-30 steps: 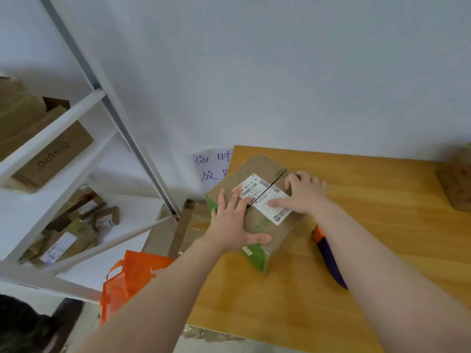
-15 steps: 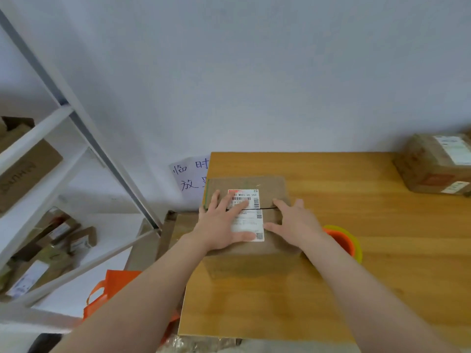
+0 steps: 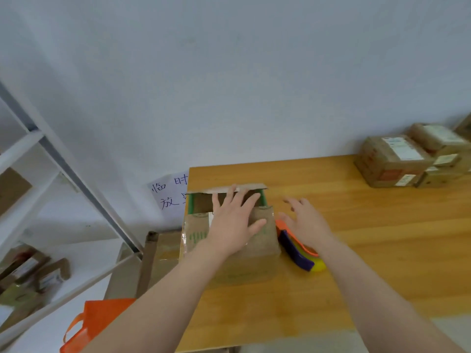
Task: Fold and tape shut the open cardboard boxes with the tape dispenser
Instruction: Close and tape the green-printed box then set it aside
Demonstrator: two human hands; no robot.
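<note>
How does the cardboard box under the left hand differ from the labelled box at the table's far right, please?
The brown cardboard box under the left hand gapes open along its far edge; the labelled brown box at far right is shut. The near box shows green print; the far one white labels. Both sit on the wooden table.

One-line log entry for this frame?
left hand: flat on cardboard box | right hand: open over tape dispenser | far flap: not closed

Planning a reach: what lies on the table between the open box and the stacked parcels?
Head view: the tape dispenser, right hand over it, then bare table.
</note>
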